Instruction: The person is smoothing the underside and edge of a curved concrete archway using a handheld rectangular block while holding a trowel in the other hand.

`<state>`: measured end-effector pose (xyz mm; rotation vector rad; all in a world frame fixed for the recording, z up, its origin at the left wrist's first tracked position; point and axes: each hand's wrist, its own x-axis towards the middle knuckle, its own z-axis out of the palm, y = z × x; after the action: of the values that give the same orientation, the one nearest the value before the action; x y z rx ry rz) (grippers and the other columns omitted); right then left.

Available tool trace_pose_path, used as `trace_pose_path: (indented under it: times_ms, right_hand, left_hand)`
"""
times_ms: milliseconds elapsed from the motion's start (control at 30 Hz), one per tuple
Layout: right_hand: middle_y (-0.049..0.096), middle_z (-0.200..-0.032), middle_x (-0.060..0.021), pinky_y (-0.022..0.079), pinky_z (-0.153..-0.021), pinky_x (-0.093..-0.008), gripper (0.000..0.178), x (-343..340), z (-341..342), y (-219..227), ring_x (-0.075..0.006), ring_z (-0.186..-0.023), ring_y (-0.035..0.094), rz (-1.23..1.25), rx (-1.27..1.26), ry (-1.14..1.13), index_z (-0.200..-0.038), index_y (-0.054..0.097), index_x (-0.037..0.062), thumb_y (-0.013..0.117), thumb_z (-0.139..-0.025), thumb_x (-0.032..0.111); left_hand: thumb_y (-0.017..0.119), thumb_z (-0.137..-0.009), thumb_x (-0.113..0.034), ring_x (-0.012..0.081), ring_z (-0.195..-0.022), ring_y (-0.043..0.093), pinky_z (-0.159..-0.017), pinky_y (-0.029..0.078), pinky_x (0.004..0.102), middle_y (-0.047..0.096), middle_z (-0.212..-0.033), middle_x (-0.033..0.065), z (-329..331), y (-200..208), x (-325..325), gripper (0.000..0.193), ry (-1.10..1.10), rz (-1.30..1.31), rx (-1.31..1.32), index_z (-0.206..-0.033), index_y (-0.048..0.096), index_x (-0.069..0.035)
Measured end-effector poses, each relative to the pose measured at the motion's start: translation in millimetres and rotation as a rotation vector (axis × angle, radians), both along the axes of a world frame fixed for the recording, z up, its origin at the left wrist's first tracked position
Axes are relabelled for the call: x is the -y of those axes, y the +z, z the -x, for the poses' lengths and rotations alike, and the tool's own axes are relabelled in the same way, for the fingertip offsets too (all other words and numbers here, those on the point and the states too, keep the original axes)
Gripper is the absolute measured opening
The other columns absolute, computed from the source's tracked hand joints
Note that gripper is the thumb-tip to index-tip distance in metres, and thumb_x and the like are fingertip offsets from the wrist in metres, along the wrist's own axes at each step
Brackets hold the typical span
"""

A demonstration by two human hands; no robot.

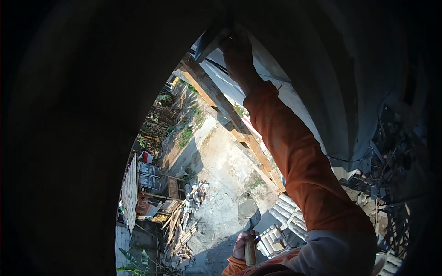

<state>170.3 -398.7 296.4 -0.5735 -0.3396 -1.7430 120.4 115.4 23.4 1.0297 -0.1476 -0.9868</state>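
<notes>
My right arm, in an orange sleeve, stretches up to the dark surface at the top. There my right hand point(237, 53) is closed around a flat, straight-edged plastering float point(208, 45), mostly in shadow and seen nearly edge-on. Whether the float touches the surface is too dark to tell. Low in the view, my left hand point(240, 246) grips a trowel point(249, 212) near its wooden handle point(250, 252). The trowel's rounded blade points away from me and looks grey, as if coated with mortar.
Wooden beams point(216, 103) slant below my right arm. Far beneath lies sunlit ground point(221, 152), with a scrap timber pile point(182, 225) and a shed roof point(130, 193) at left. Stacked pale cylinders point(290, 214) lie under my right elbow. Dark rubble point(382, 170) is at right.
</notes>
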Motion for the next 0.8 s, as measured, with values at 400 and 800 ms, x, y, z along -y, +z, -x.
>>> trace_pose_path:
  times_ms: [400,800]
  right_hand:
    - [0.051,-0.102,-0.0082,0.043,-0.092,-0.0319,0.043,-132.1,-46.0,-14.5,-0.0178,-0.102,0.055,0.131,-0.005,-0.102,-0.114,0.041,0.0026,0.05,-0.075,-0.013]
    - [0.054,-0.111,-0.009,0.051,-0.079,-0.0313,0.053,-166.2,33.1,-135.3,-0.0178,-0.104,0.054,0.425,-0.399,0.494,-0.131,0.038,0.0043,0.05,-0.08,-0.005]
  left_hand:
    - [0.057,-0.087,-0.016,0.0266,-0.113,0.047,-0.097,0.044,0.0423,0.052,-0.11,0.0104,-63.5,-2.6,-10.5,0.01,-0.132,0.062,0.032,-0.091,0.059,-0.007]
    - [0.058,-0.088,-0.014,0.0266,-0.111,0.051,-0.093,0.046,0.0425,0.055,-0.107,0.009,-71.1,3.2,0.3,0.008,-0.195,0.075,0.188,-0.091,0.061,-0.007]
